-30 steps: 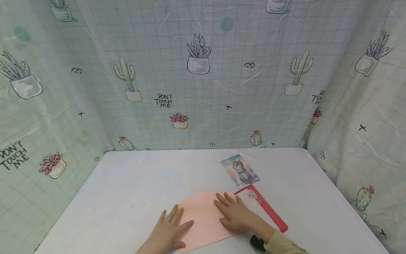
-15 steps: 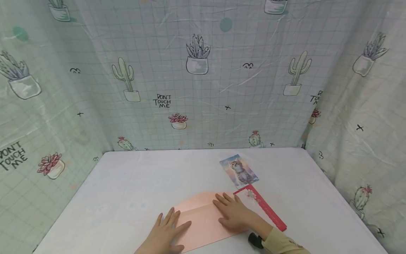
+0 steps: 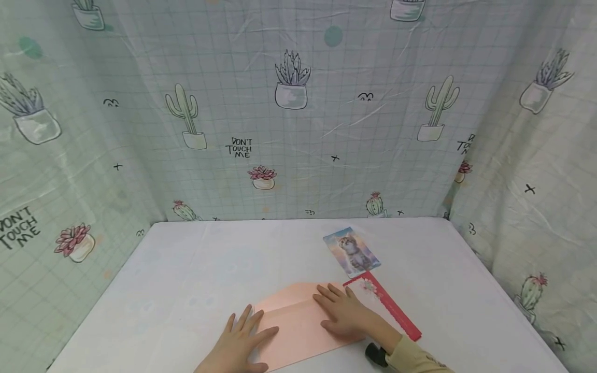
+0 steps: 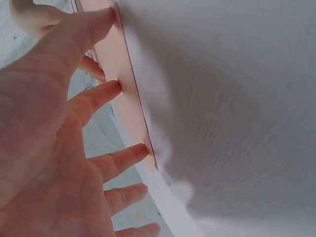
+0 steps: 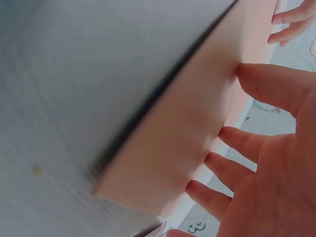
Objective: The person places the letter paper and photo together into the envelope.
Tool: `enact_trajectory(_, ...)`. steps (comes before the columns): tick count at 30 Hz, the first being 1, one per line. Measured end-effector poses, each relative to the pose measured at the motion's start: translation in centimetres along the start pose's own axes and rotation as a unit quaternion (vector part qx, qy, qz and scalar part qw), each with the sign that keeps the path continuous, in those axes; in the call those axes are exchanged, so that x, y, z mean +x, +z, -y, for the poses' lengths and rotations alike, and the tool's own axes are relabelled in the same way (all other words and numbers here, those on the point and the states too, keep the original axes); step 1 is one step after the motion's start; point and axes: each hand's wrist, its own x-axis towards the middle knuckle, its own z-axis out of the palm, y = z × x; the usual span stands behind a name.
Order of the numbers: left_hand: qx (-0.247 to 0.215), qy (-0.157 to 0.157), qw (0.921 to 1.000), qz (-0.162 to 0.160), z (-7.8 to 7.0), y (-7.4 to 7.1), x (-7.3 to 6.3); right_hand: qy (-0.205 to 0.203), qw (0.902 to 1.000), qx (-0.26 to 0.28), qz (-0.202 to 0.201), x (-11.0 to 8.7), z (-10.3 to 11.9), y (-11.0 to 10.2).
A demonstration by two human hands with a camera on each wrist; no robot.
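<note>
A peach envelope (image 3: 298, 331) lies flat on the white table, its flap (image 3: 284, 298) unfolded on the far side beyond a crease. My left hand (image 3: 238, 339) has its fingers spread at the envelope's left end; in the left wrist view its thumb and some fingertips touch the peach paper (image 4: 116, 54) near the edge. My right hand (image 3: 342, 313) rests on the envelope's right part. Seen in the right wrist view, the fingers (image 5: 229, 170) of that hand are extended, tips pressing on the paper. Neither hand grips anything.
A white card with a red scalloped border (image 3: 392, 305) lies right of the envelope, partly behind my right forearm. Beyond it lies a kitten picture card (image 3: 353, 251). A black object (image 3: 375, 355) sits at my right wrist. Cactus-print cloth (image 3: 298, 129) surrounds the table.
My left hand has slid slightly left and toward me, baring more of the envelope's left end and crease. My right hand has stayed nearly in place.
</note>
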Motion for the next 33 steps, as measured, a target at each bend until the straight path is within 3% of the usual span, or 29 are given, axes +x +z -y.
enact_trajectory(10,-0.008,-0.025,0.9995,0.02,0.03,-0.16,-0.18,0.002,1.0,0.0,-0.001,0.02,-0.31,0.45)
enact_trajectory(22,-0.013,-0.029,0.9993,0.021,-0.12,-0.22,-0.02,-0.003,0.9999,0.008,-0.01,0.04,-0.53,0.59)
enact_trajectory(33,0.006,-0.032,0.9993,0.016,-0.3,-0.25,-0.04,-0.012,0.9988,0.002,-0.048,0.0,-0.94,0.77)
